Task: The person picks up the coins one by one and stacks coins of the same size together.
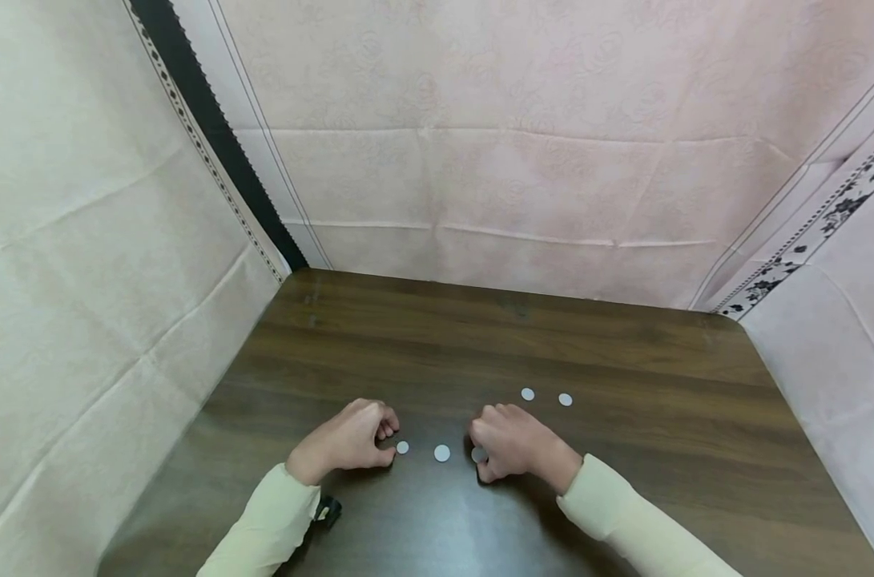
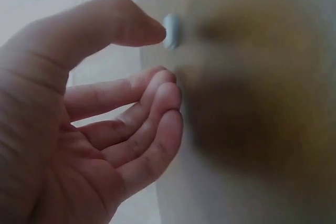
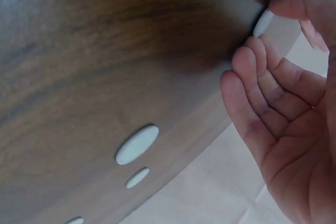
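Observation:
Several small white discs lie on the dark wooden table (image 1: 437,353). My left hand (image 1: 353,437) is low over the table, thumb and loosely bent fingers apart. In the left wrist view its thumb tip is right at the edge of one white disc (image 2: 171,31); the head view has this left disc (image 1: 403,447) just beyond the thumb. Between the two hands lies a middle disc (image 1: 441,453). My right hand (image 1: 512,445) pinches another white disc (image 1: 479,455) by its edges, thumb on the near side and fingers on the far side. The right wrist view shows this gripped disc (image 3: 262,23) close to the tabletop.
Two more discs (image 1: 527,394) (image 1: 565,399) lie beyond the right hand. Pale cloth (image 1: 480,184) hangs along the table's back edge, with cloth at both sides too. A black object (image 1: 327,511) shows by the left wrist.

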Available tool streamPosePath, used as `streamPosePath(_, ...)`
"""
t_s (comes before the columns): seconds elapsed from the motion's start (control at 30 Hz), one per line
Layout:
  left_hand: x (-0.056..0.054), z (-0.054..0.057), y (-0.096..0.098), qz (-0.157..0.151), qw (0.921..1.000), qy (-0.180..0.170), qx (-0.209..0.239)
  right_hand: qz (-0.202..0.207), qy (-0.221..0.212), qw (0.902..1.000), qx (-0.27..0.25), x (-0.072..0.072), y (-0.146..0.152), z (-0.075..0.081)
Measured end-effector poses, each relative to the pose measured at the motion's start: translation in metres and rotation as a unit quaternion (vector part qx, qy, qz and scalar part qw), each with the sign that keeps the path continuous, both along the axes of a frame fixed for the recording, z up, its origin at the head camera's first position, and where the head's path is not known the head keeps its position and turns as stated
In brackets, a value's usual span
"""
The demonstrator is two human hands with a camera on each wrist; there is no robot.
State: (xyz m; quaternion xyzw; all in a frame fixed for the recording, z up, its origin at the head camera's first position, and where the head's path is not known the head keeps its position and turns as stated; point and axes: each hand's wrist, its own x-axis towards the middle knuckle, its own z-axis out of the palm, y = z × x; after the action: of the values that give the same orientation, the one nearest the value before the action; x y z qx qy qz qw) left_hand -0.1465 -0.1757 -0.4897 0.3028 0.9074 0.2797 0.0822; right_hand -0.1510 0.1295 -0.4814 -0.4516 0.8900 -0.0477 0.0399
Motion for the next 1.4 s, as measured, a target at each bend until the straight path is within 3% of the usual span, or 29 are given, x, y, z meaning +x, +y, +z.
streamPosePath(0.13, -0.002, 0.012, 0.006, -0.002, 0.9998, 0.018, 0.002, -0.008, -0.034, 0.9994, -0.008, 0.000, 0.001, 0.003)
streamPosePath(0.3, -0.006, 0.019, 0.032, -0.038, 0.9987, 0.033, -0.006, -0.019, -0.064, 0.9977, -0.015, -0.001, 0.004, 0.005)
streamPosePath(0.5, -0.008, 0.018, 0.068, -0.098, 0.9922, 0.055, -0.054, -0.031, -0.105, 0.9930, -0.045, -0.003, 0.005, 0.003)
streamPosePath(0.7, -0.008, 0.011, 0.094, -0.134, 0.9889, 0.043, -0.049, -0.036, -0.114, 0.9900, -0.075, -0.003, 0.008, 0.001)
streamPosePath(1.07, -0.007, -0.004, 0.109, -0.116, 0.9926, 0.034, -0.014, -0.042, -0.138, 0.9819, -0.123, -0.001, 0.015, -0.001)
streamPosePath(1.4, -0.004, -0.010, 0.111, -0.109, 0.9926, 0.053, -0.003, -0.048, -0.168, 0.9739, -0.146, -0.002, 0.018, -0.002)
